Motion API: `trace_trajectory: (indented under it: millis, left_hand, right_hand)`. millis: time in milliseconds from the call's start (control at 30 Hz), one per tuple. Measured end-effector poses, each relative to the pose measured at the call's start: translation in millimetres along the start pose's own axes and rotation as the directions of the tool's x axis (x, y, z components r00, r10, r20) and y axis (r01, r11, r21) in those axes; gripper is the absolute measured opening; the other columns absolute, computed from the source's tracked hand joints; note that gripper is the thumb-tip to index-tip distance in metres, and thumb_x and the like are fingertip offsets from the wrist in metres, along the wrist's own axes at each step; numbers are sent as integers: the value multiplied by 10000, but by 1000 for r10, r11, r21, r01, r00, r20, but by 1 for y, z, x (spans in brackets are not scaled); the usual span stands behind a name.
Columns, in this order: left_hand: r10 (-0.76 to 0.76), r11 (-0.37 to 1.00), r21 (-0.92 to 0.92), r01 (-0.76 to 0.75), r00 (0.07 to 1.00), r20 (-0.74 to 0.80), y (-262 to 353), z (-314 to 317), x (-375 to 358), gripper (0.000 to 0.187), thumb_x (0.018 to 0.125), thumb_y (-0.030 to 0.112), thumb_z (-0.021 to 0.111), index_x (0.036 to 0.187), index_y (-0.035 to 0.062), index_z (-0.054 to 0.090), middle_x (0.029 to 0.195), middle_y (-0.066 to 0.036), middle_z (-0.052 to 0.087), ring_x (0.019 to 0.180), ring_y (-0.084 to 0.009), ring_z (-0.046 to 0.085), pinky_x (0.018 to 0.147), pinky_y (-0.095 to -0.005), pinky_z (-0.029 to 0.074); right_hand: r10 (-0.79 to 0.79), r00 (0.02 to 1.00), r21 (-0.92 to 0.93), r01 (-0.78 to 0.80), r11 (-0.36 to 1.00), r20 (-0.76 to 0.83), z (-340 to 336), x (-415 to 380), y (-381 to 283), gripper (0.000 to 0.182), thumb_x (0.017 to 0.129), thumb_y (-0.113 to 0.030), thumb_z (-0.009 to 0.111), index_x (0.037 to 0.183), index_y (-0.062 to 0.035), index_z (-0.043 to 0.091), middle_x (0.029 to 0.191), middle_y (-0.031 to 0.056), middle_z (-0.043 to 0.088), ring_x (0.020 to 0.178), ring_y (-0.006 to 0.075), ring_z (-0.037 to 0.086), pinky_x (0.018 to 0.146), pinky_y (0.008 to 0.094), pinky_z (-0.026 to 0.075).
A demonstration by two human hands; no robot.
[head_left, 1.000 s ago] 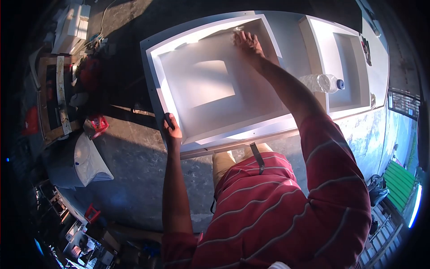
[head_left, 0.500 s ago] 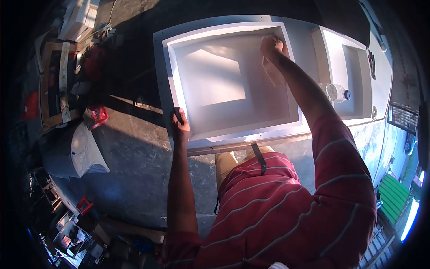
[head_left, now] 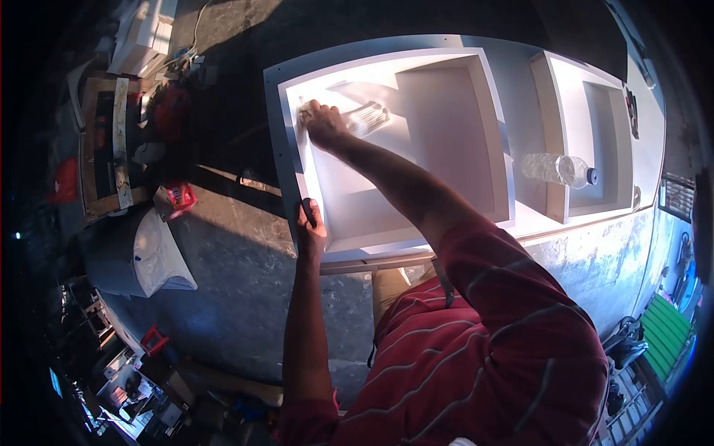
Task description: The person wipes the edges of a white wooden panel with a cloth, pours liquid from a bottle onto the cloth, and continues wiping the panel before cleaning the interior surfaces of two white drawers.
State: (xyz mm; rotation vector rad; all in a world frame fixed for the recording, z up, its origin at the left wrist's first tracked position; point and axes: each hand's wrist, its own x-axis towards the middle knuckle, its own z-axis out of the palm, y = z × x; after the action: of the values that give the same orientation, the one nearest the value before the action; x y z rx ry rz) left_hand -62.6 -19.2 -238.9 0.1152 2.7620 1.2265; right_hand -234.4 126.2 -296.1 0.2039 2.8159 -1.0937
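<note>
A shallow white box-like recess (head_left: 454,134), set in a larger white panel, lies in front of me. My right hand (head_left: 325,126) is inside it, fingers closed against the inner left wall near the far corner. Something small and pale shows at those fingertips, too blurred to name. My left hand (head_left: 312,227) grips the white frame (head_left: 291,167) at its near left side, thumb on top and the other fingers partly hidden. Sunlight falls across the recess floor around my right hand.
On its side, a clear plastic bottle (head_left: 558,169) with a blue cap lies across the wall of a second white recess (head_left: 595,134) at right. A red-and-white package (head_left: 177,199) and a pale sack-like thing (head_left: 158,256) are on the floor at left.
My right hand has swept from the far right corner of the recess to its left wall. My left hand keeps its hold on the left side. The whole view has shifted slightly.
</note>
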Motion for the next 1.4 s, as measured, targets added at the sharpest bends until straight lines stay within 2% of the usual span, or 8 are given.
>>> trace_trajectory:
  millis: [133, 333, 467, 533, 700, 833, 1067, 1400]
  left_hand:
    - [-125, 991, -35, 126, 992, 13, 3, 4, -3, 357, 974, 314, 390, 948, -15, 527, 837, -235, 545, 800, -410, 527, 680, -435, 418]
    - [-118, 993, -35, 117, 993, -23, 11, 0, -6, 338, 966, 302, 413, 904, -10, 528, 799, -219, 540, 747, -395, 513, 658, -425, 417]
    - [-78, 997, -5, 78, 997, -30, 2, 3, -4, 338, 969, 298, 409, 904, -12, 525, 781, -213, 535, 737, -380, 514, 655, -421, 417]
    - [-72, 997, -6, 72, 997, -18, 4, 2, -6, 345, 972, 304, 401, 907, -12, 523, 779, -201, 537, 735, -356, 521, 658, -408, 420]
    - [-123, 991, -49, 123, 992, -13, 7, 2, -6, 351, 976, 306, 390, 887, -10, 514, 751, -186, 519, 705, -338, 503, 647, -407, 412]
    - [-75, 997, -25, 74, 997, -36, 6, 2, -4, 360, 976, 314, 382, 881, -7, 512, 760, -203, 516, 717, -363, 505, 649, -414, 413]
    - [-53, 999, -4, 53, 998, -46, 10, 1, -5, 340, 970, 294, 400, 870, -9, 518, 757, -209, 523, 726, -389, 513, 643, -419, 417]
    - [-93, 995, -35, 92, 995, -22, 5, 2, -6, 324, 964, 273, 429, 867, -20, 527, 755, -209, 540, 716, -370, 531, 623, -412, 419]
  right_hand:
    - [-491, 818, -221, 560, 798, 299, -66, -40, 33, 253, 935, -308, 437, 1133, -221, 568, 1186, 126, 494, 1108, 321, 460, 958, 408, 370]
    - [-51, 947, -293, -47, 955, -317, -157, -49, 154, 279, 893, -256, 441, 1096, -121, 577, 1115, 178, 520, 971, 329, 568, 841, 397, 482]
    - [279, 912, 2, -292, 957, -302, -140, -46, 141, 291, 880, -302, 449, 1103, -172, 583, 1143, 177, 499, 979, 333, 575, 821, 404, 495]
    - [-232, 933, -392, 111, 913, -275, -94, -60, 142, 307, 893, -329, 418, 1130, -204, 569, 1165, 183, 497, 988, 343, 575, 812, 417, 496]
    - [317, 925, -91, -341, 936, -208, -136, -37, 108, 346, 902, -278, 383, 1210, -193, 516, 1128, 198, 530, 1020, 312, 562, 857, 420, 457]
    - [-182, 974, -404, 112, 908, -138, -95, -52, 122, 364, 896, -256, 409, 1235, -175, 514, 1168, 202, 459, 980, 362, 572, 837, 430, 472]
    - [99, 989, -137, -113, 984, -106, -59, 0, 73, 368, 911, -243, 390, 1255, -140, 469, 1159, 199, 472, 1002, 337, 565, 860, 419, 440]
    - [-94, 992, 15, 93, 996, 82, -14, 26, 26, 299, 957, -236, 347, 1174, -67, 464, 997, 191, 602, 1010, 284, 589, 892, 400, 429]
